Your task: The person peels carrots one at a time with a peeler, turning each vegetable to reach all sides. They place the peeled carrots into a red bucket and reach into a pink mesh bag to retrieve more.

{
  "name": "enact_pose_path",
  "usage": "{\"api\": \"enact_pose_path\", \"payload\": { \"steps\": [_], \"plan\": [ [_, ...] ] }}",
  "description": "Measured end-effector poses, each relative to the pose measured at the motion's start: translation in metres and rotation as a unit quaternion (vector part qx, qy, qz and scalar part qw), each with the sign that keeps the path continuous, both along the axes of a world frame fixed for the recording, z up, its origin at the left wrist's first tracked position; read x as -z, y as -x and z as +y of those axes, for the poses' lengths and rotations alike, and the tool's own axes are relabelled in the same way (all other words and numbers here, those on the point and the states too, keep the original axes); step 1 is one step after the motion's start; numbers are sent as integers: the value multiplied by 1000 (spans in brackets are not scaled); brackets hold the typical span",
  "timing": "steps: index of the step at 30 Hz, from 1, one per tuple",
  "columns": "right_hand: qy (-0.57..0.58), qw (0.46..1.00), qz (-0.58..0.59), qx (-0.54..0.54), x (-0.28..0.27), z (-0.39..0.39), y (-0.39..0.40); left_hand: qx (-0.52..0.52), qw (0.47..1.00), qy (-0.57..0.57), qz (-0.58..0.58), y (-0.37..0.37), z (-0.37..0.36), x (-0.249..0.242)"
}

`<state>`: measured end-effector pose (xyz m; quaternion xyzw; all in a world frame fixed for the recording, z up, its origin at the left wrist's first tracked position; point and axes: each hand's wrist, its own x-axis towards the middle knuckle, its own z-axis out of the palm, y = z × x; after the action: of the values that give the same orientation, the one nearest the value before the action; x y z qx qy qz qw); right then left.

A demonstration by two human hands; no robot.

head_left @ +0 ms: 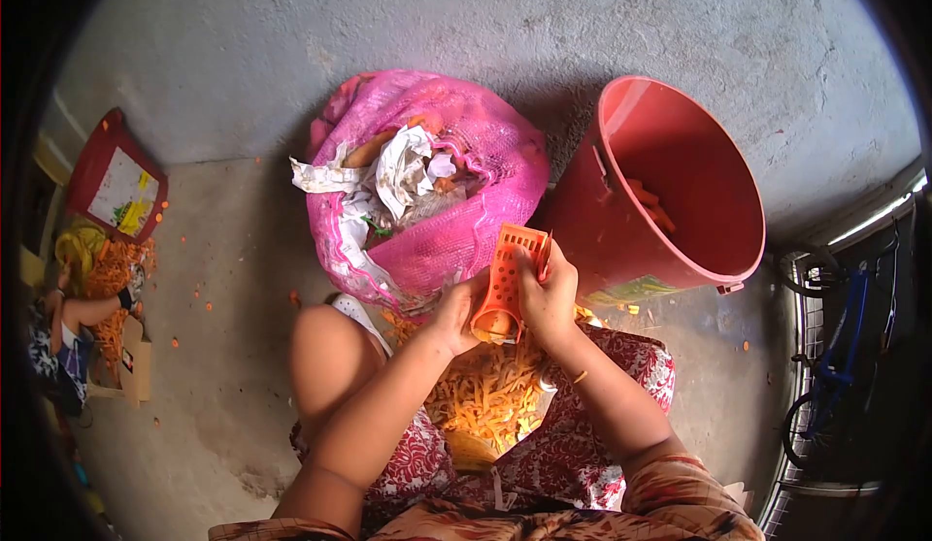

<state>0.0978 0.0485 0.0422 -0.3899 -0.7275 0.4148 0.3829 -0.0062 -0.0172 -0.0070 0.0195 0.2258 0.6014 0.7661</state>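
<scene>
My right hand (549, 294) grips an orange plastic grater (507, 269) with rows of holes, its thumb lying over the upper face. My left hand (456, 318) holds the grater's lower left side. At its lower end shows a pale orange rounded piece (495, 325), partly hidden by the grater. Below both hands, between the legs, lies a heap of orange peelings (490, 395). A pink mesh sack (505, 133) holding crumpled paper (403, 172) stands just beyond my left hand.
A large red bucket (714, 167) with several carrot pieces (649, 206) inside tilts at the right, near the wall (466, 17). At far left, another person (73, 332) sits by more orange peelings (115, 279) and a red container (92, 167). A blue bicycle (840, 347) stands at far right.
</scene>
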Motion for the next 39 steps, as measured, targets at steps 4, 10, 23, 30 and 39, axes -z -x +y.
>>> {"api": "enact_pose_path", "payload": {
  "steps": [4,10,23,30,39],
  "plan": [
    [-59,994,-34,88,5,30,-11,107,992,-55,-45,7,-4,11],
    [-67,943,129,298,-11,90,-36,102,989,-53,96,-9,-5,-4],
    [-27,938,253,235,-19,88,-44,72,981,-55,174,1,3,-3],
    [61,976,199,57,-12,29,-21,55,991,-36,121,-1,2,-9],
    [-39,981,151,119,-3,37,-10,87,993,-68,44,-1,1,-10]
  ]
}}
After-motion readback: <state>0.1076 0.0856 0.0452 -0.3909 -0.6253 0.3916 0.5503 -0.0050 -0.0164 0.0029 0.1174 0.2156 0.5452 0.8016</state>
